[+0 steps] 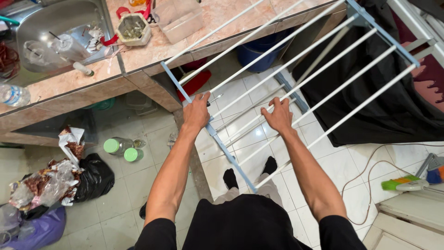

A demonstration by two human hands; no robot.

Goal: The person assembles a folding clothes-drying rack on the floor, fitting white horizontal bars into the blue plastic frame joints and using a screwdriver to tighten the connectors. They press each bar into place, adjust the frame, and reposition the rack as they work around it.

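Head cam view, looking straight down. The person is standing on a white tiled floor (323,176) in black socks, arms stretched out in front over a white drying rack (296,78) with light blue end bars. The rack is held up at about waist height, tilted, running from just in front of the person up toward the top right of the shot, where its far end sits over a heap of black fabric (384,111).

The left hand (196,112) is on the near blue side bar of the rack, fingers curled over the bar and the first rod, so it's grasping the frame there. A small metal tool tip pokes out just beside that hand, can't tell what it is exactly. The right hand (279,115) is a bit further in, fingers wrapped over one of the white rods, clenched on it.

To the left there's a pinkish tiled counter (152,51) with a steel sink (55,28) full of bits, a hexagonal container (132,28) and a clear plastic tub (178,18) sitting on it. Below the counter on the floor: jars with green lids (121,149), a black rubbish bag (95,178) and a pile of crumpled wrappers. Over on the right edge there's a green brush (401,184) and a thin cable snaking across the tiles.
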